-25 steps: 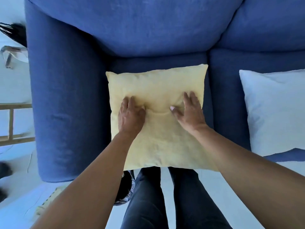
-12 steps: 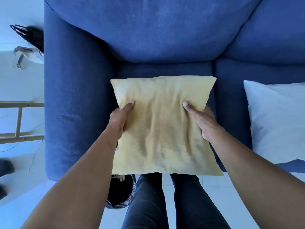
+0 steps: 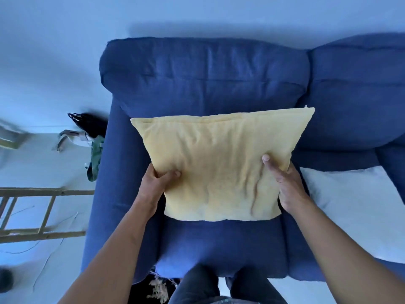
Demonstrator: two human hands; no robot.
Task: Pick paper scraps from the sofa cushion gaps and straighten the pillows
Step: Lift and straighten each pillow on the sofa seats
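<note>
A yellow pillow (image 3: pixel 219 163) is raised above the left seat of the blue sofa (image 3: pixel 201 84), its top edge near the back cushion. My left hand (image 3: pixel 156 185) grips its left edge, thumb on the front. Its right edge is clamped by my right hand (image 3: pixel 287 183), thumb pressed into the fabric. A white pillow (image 3: pixel 359 207) lies flat on the seat to the right. No paper scraps show in the cushion gaps.
The sofa's left armrest (image 3: pixel 105 205) borders the seat. A wooden rack (image 3: pixel 41 213) stands on the floor at the left. Dark bags and clutter (image 3: pixel 87 132) lie beyond the armrest. My legs (image 3: pixel 219 286) stand against the seat front.
Both hands went from pressing on the flat yellow pillow to gripping its sides and lifting it up toward the back cushion. The view tilted upward, showing the sofa back and wall.
</note>
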